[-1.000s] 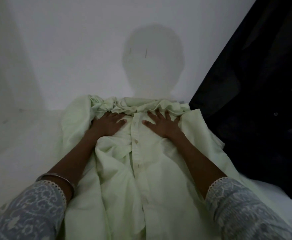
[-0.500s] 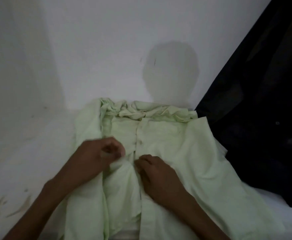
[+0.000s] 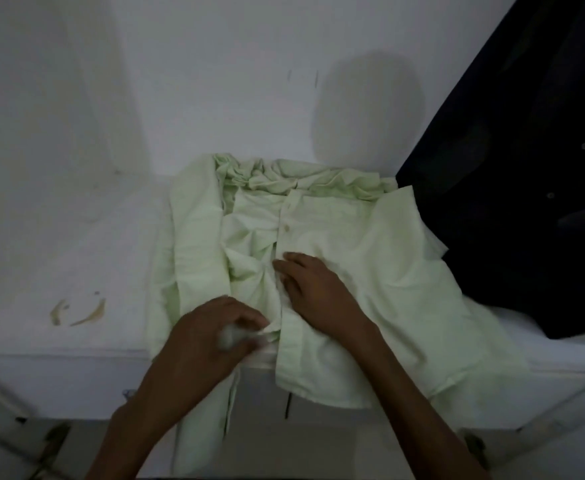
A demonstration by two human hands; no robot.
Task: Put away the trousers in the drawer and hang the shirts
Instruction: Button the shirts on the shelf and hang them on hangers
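A pale green button-up shirt (image 3: 370,258) lies front-up on a white surface (image 3: 76,271), its collar bunched against the wall and its hem hanging over the front edge. My left hand (image 3: 214,337) is blurred and closed on the shirt's left front panel near the surface's front edge. My right hand (image 3: 315,289) rests flat on the button placket, fingers pointing toward the collar. A dark navy garment (image 3: 526,202) with buttons lies heaped against the shirt's right side.
A white wall (image 3: 214,81) stands right behind the shirt and carries the shadow of my head. A yellowish stain (image 3: 79,311) marks the surface left of the shirt. Below the front edge there is a lower white ledge (image 3: 59,386).
Both hands slid from the collar down the shirt front toward me. The left hand closed on the left front panel and pulled it toward the edge. The view pulled back.
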